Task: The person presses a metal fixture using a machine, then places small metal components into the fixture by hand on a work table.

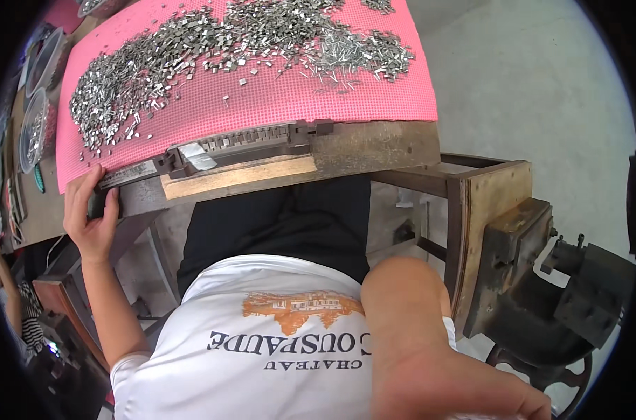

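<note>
My left hand (90,213) is closed around the left end of a long dark metal fixture (244,145) at the table's front edge. A row of slots runs along the fixture's right part, with small metal pieces seemingly sitting in them. A shiny silver patch (197,157) lies across its middle. Beyond it, a big loose heap of small silvery metal pieces (213,42) covers much of a pink textured mat (276,98). My right hand (472,385) is raised very near the camera at the lower right, away from the table; its fingers are mostly cut off or hidden.
Clear plastic tubs (36,129) stand left of the mat, one holding small pieces. A wooden strip (241,175) runs along the front edge. To the right is a dark machine (542,280) with a handwheel (577,378). Part of another person (27,315) shows at the far left.
</note>
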A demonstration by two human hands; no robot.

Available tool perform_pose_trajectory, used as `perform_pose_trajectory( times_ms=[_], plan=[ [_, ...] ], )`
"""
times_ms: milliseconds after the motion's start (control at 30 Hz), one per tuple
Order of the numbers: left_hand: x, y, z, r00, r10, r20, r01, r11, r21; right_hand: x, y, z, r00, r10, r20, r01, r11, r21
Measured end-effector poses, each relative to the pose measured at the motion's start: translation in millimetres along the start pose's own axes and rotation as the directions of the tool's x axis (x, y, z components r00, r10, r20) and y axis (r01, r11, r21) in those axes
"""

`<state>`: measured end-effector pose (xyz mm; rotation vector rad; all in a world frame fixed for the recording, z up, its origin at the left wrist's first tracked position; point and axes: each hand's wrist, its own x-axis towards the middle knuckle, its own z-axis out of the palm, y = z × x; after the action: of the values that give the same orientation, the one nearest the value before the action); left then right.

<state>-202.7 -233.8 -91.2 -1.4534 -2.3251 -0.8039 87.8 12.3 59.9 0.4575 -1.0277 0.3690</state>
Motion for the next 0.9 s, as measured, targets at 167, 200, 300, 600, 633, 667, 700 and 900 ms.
perform_pose_trajectory(
  times_ms=[167,200,300,600,633,667,700,900],
  plan=[
    [3.5,-1.8,-10.7,0.992,0.114,-0.044,-0.117,0.991,-0.057,0.5,-9.6,11.7,0.959,0.189,-0.21,-0.084,0.902,0.424],
    [3.1,-4.8,-14.7,0.989,0.132,-0.059,-0.137,0.986,-0.091,-2.6,-4.5,11.3,0.97,0.087,-0.229,0.007,0.924,0.382],
    [1.6,-6.0,-40.4,0.983,0.172,-0.068,-0.183,0.955,-0.233,-5.8,14.0,18.9,0.952,-0.02,-0.304,0.113,0.949,0.293],
    [74.8,134.5,-55.7,0.878,0.464,-0.118,-0.477,0.826,-0.301,-75.4,3.8,-69.6,0.175,0.879,0.444,-0.358,0.477,-0.803],
    [82.7,148.7,-45.7,0.875,0.475,-0.094,-0.481,0.832,-0.278,-81.6,2.9,-70.6,0.132,0.889,0.438,-0.319,0.457,-0.831],
    [91.6,158.1,-30.6,0.853,0.508,-0.12,-0.522,0.821,-0.232,-90.4,1.7,-72.8,0.089,0.899,0.429,-0.276,0.436,-0.856],
    [100.1,168.3,-13.3,0.838,0.527,-0.138,-0.545,0.815,-0.197,-96.2,-0.7,-74.4,0.059,0.907,0.417,-0.231,0.419,-0.878],
    [130.7,180.1,38.8,0.838,0.542,0.057,-0.525,0.831,-0.181,-99.8,1.6,-75.4,-0.047,0.923,0.383,-0.158,0.371,-0.915]
  ],
)
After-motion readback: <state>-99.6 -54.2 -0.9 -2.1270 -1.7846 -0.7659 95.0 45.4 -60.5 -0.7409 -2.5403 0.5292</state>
